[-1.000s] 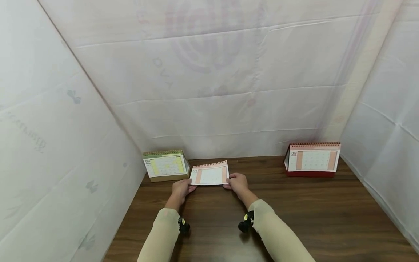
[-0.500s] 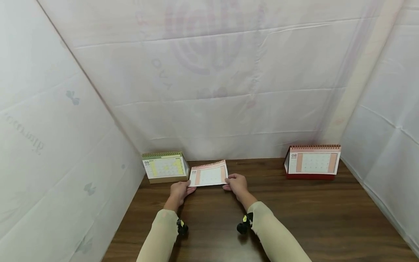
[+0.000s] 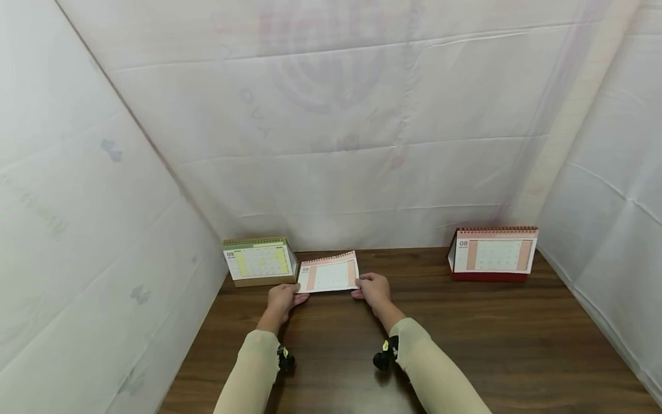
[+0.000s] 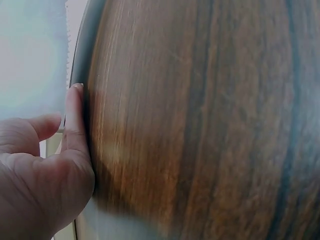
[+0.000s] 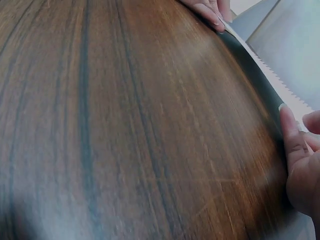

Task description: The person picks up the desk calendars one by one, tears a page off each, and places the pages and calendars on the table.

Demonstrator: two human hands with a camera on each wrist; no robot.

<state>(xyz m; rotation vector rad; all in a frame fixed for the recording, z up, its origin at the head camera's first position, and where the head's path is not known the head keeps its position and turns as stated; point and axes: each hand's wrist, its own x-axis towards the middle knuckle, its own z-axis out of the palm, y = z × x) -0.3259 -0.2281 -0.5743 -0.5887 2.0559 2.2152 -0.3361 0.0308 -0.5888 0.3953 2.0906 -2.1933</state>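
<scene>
A pink-topped desk calendar (image 3: pixel 328 275) with page 08 lies tilted low over the brown table in the head view, its spiral binding on the far side. My left hand (image 3: pixel 283 299) pinches its near left corner, thumb on top and fingers underneath. At the near right corner, my right hand (image 3: pixel 375 291) grips it the same way. In the left wrist view, the left hand (image 4: pixel 50 170) has its fingers along the calendar's edge, close to the wood. Both the right hand (image 5: pixel 302 165) and the left fingertips (image 5: pixel 215 20) show along that edge in the right wrist view.
Just left of the held calendar stands a green-topped calendar (image 3: pixel 261 261) with page 09. A red-based calendar (image 3: pixel 496 253) with page 08 stands at the back right. White cloth walls (image 3: pixel 331 172) enclose the wooden table (image 3: pixel 331 356) at the back and sides.
</scene>
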